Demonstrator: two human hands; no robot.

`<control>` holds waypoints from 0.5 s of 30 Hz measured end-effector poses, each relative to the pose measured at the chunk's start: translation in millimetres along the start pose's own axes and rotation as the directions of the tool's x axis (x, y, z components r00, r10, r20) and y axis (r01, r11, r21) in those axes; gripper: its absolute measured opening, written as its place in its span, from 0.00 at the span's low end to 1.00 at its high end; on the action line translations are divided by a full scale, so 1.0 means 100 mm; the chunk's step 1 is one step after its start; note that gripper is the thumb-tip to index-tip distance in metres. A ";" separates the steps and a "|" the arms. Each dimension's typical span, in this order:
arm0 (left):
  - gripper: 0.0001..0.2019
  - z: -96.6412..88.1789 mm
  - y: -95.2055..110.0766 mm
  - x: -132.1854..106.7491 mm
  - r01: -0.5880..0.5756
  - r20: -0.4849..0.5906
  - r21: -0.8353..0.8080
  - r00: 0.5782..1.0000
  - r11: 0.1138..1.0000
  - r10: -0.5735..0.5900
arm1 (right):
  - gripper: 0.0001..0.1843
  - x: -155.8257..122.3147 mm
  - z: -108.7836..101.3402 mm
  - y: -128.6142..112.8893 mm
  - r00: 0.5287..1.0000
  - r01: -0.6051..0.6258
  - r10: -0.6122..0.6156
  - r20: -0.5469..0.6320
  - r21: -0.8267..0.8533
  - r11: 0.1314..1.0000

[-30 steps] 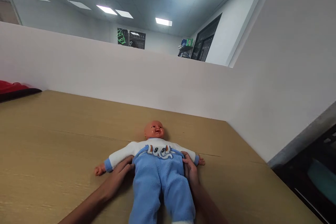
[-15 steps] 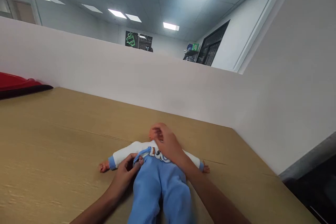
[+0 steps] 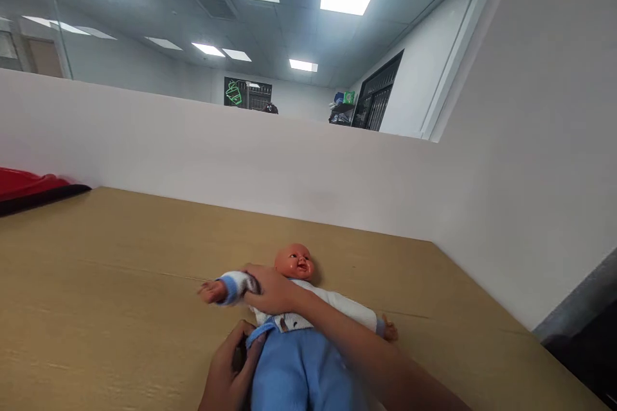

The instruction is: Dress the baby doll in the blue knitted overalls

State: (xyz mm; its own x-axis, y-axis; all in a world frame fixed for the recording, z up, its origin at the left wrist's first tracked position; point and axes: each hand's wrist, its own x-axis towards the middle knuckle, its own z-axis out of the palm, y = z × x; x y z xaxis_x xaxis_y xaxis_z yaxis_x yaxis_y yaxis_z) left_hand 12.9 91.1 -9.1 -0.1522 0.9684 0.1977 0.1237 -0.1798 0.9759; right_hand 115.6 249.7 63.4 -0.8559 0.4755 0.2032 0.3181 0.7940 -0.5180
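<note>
Wall point(image 3: 193, 148), pale and broad, crosses the middle of the frame, and below it the tan tabletop point(image 3: 120, 302) fills most of the lower half. On that surface lies the doll point(image 3: 294, 350), face up at the lower centre, its head farthest from me and its legs running out of the bottom edge. Blue trousers point(image 3: 279, 376) cover its lower body, and a white top point(image 3: 349, 308) its chest and arms, partly hidden under my right forearm. Half a second ago my right hand point(image 3: 272, 292) was over the doll's head and chest; now it reaches across to the left of centre, fingers closed round the white sleeve point(image 3: 245, 284), and the head point(image 3: 293, 261) is uncovered. My left hand point(image 3: 229, 356) stays low at the doll's side, thumb and fingers narrow, pinching the trousers' blue top edge point(image 3: 259, 332). As I judge it, this shift brings both my hands to one side of the doll, one managing the arm while the other minds the clothing. Smallest of all, the doll's little hand point(image 3: 211, 291) beyond the blue cuff point(image 3: 230, 289) is blurred, and its arm sits higher than it did.
</note>
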 end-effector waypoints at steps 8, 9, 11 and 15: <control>0.25 -0.05 0.04 -0.10 -0.046 -0.297 -0.009 0.954 0.999 0.041 | 0.21 -0.39 -0.17 0.24 0.990 0.104 -0.109 0.084 0.066 0.992; 0.25 -0.07 0.09 -0.08 -0.040 -0.325 -0.022 0.945 0.999 0.030 | 0.20 -0.38 -0.16 0.25 0.983 0.141 -0.146 0.108 0.053 0.989; 0.26 -0.14 0.22 0.00 -0.037 -0.336 -0.065 0.942 0.997 0.013 | 0.18 -0.33 -0.11 0.28 0.966 0.208 -0.210 0.148 0.026 0.978; 0.25 -0.30 0.43 0.24 -0.027 -0.199 -0.199 0.980 0.980 -0.013 | 0.15 -0.23 -0.01 0.39 0.949 0.268 -0.261 0.179 -0.021 0.963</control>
State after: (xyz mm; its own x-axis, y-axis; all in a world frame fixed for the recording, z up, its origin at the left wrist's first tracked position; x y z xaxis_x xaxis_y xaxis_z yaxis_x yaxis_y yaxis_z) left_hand -14.9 101.9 40.4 -0.3456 0.9170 0.1994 -0.0702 -0.2371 0.9689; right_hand 148.3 269.9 39.4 -0.9680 0.1763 0.1788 0.0852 0.9004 -0.4267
